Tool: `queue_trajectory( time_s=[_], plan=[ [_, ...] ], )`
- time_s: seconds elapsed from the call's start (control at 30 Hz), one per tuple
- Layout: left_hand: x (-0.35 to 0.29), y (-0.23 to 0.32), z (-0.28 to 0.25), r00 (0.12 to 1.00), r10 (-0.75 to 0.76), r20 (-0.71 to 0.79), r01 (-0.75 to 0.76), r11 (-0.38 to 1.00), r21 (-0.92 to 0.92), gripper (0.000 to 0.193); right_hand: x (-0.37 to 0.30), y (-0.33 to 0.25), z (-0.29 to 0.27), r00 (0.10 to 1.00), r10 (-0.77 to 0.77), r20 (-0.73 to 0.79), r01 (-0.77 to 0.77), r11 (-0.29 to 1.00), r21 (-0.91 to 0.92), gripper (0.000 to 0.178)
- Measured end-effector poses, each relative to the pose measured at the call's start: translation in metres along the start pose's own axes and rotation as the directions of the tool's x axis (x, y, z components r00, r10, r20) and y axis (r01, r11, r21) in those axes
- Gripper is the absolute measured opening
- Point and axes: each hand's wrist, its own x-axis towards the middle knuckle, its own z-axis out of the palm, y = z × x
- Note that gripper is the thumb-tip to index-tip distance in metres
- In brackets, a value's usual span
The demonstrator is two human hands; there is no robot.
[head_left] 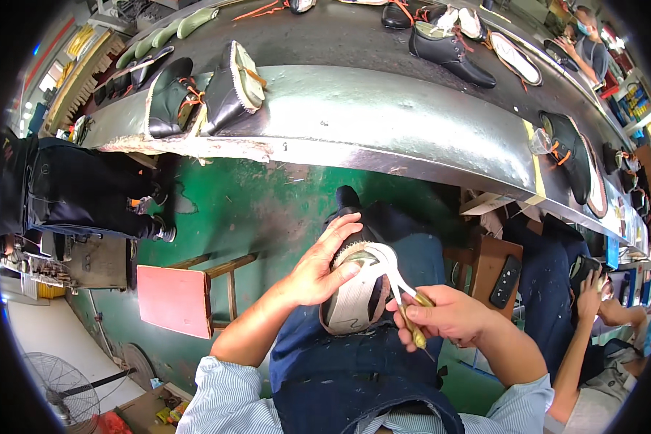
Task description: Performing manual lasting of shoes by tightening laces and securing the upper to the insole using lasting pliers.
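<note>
On my lap lies a dark shoe [349, 309], turned with its pale underside up and its stitched rim showing. My left hand [315, 264] is wrapped over the shoe's side, its thumb on the underside and its fingers along the dark upper. From the toe rim a white strip [390, 266] curves across to my right hand [448, 317]. That hand is closed around a brass-coloured awl [417, 335], whose thin point sticks out toward the lower right. The strip's end passes by the fingers of my right hand; whether they pinch it is hidden.
A long metal-edged bench [369, 98] crosses ahead, bearing several black shoes [452, 54]. A pink-topped stool [173, 300] stands at left, with a wire fan [61, 387] at lower left. One person [87, 184] stands left; another's hands [589, 293] hold a shoe at right.
</note>
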Motion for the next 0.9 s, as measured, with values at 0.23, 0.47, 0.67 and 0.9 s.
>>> queue_trajectory(
  time_s=[0.23,0.47,0.67,0.9],
  plan=[
    [-0.002,-0.029,0.001,0.986,0.010,-0.165,-0.004,0.999,0.034,0.040,0.074,0.058,-0.031,0.822,-0.561,-0.098,0.178,0.416,-0.892,0.020],
    [-0.004,-0.037,-0.008,0.985,-0.113,-0.131,0.096,0.988,-0.124,0.041,0.081,0.069,-0.013,0.614,-0.786,-0.074,0.204,0.249,-0.947,0.024],
    [0.003,-0.043,0.008,0.939,-0.254,-0.230,0.187,0.942,-0.279,0.039,0.050,0.038,-0.011,0.862,-0.490,-0.134,0.074,0.383,-0.921,0.017],
    [0.011,-0.039,0.002,0.965,-0.231,-0.126,0.199,0.954,-0.223,0.048,0.075,0.031,0.001,0.694,-0.682,-0.228,0.152,0.450,-0.880,0.027]
  ],
)
